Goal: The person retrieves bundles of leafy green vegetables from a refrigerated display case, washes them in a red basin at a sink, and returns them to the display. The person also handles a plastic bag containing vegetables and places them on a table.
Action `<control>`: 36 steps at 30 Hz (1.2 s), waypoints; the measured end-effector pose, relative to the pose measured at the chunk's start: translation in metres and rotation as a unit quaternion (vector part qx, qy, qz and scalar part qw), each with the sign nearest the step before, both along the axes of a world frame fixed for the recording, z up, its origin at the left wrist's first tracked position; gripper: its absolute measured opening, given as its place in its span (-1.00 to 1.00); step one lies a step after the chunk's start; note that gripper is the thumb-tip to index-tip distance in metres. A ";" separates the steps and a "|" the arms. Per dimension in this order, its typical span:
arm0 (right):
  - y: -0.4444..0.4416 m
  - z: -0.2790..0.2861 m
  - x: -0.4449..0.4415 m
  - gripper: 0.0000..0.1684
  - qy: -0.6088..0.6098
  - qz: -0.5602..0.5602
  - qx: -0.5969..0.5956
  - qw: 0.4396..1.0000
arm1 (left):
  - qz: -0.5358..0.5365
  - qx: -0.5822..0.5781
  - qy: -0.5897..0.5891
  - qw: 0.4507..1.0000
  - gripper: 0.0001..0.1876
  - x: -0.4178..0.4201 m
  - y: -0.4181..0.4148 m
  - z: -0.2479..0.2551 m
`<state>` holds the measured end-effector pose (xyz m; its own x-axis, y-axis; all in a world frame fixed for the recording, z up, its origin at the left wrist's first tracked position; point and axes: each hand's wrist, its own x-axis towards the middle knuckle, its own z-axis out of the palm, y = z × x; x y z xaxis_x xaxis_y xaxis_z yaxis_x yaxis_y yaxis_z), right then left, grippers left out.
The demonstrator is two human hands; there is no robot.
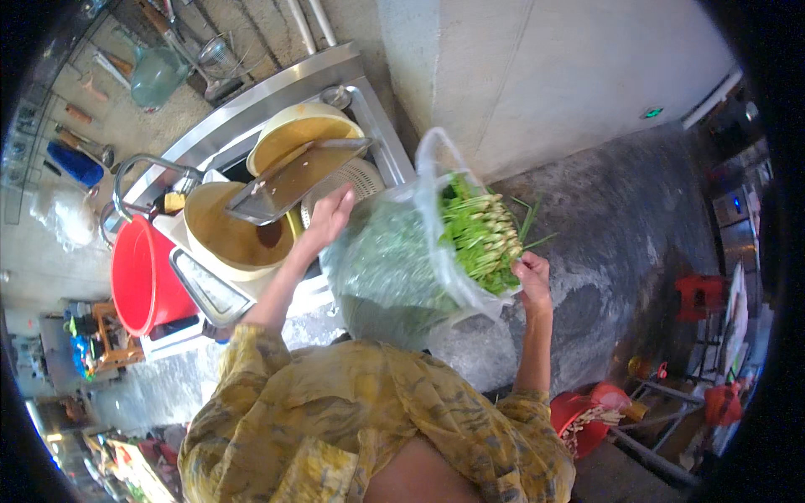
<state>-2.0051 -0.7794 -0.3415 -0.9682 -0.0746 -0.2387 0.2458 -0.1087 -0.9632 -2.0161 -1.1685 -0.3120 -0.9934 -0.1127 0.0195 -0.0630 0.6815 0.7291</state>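
A large clear plastic bag (393, 251) full of leafy greens lies in front of me, its mouth towards the right. Bunched green stalks with pale root ends (487, 236) show at that mouth. My right hand (533, 276) pinches the bag's edge beside the root ends. Over the left end of the bag, near a perforated strainer basin (358, 182), my left hand (333, 217) has its fingers extended and holds nothing. Left of it, a rectangular metal tray (295, 185) rests tilted across two cream basins, the nearer one (220, 220) stained brown inside.
A red bucket (135, 276) and a curved faucet (126, 170) are at the left of the steel sink unit (383, 126). Utensils hang on the wall behind. A red container (582, 427) holding pale pieces stands at the lower right, near a metal frame (670, 409).
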 end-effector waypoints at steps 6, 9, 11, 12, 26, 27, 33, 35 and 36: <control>0.025 -0.030 0.006 -0.86 -0.044 -0.025 -0.066 0.997 | 0.153 0.222 -0.090 0.959 -0.48 0.144 0.003 -0.052; 0.031 -0.040 0.011 -0.92 -0.050 0.068 -0.071 0.994 | 0.154 0.598 -0.201 0.760 -0.49 0.156 0.018 -0.064; 0.027 -0.040 0.020 -0.99 -0.062 0.077 -0.057 0.994 | 0.193 0.645 -0.213 0.708 -0.54 0.138 0.033 -0.059; 0.019 -0.035 0.025 -0.94 -0.066 0.054 -0.026 0.996 | 0.245 0.633 -0.234 0.696 -0.58 0.131 0.032 -0.058; -0.024 0.079 0.091 -0.56 0.011 0.218 0.050 0.975 | 0.449 0.681 -0.028 0.578 -0.84 0.237 -0.049 -0.073; -0.033 0.086 0.097 -0.56 0.032 0.234 0.036 0.971 | 0.460 0.661 0.024 0.591 -0.85 0.262 -0.072 -0.078; -0.099 0.074 0.149 -0.78 -0.054 0.208 0.090 0.972 | 0.571 0.545 0.206 0.579 -0.78 0.424 -0.161 -0.061; -0.126 0.070 0.184 -0.75 -0.061 0.222 0.041 0.972 | 0.560 0.572 0.242 0.548 -0.83 0.470 -0.185 -0.042; -0.138 0.073 0.203 -0.68 -0.119 0.209 0.011 0.971 | 0.474 0.604 0.272 0.580 -0.86 0.498 -0.200 -0.038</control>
<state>-1.8023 -0.9178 -0.2681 -0.7718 -0.4420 -0.4571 0.4793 0.0681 -0.8750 -1.5183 -1.3686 -0.3496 -0.3581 -0.8614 -0.3602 0.4717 -0.4999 0.7264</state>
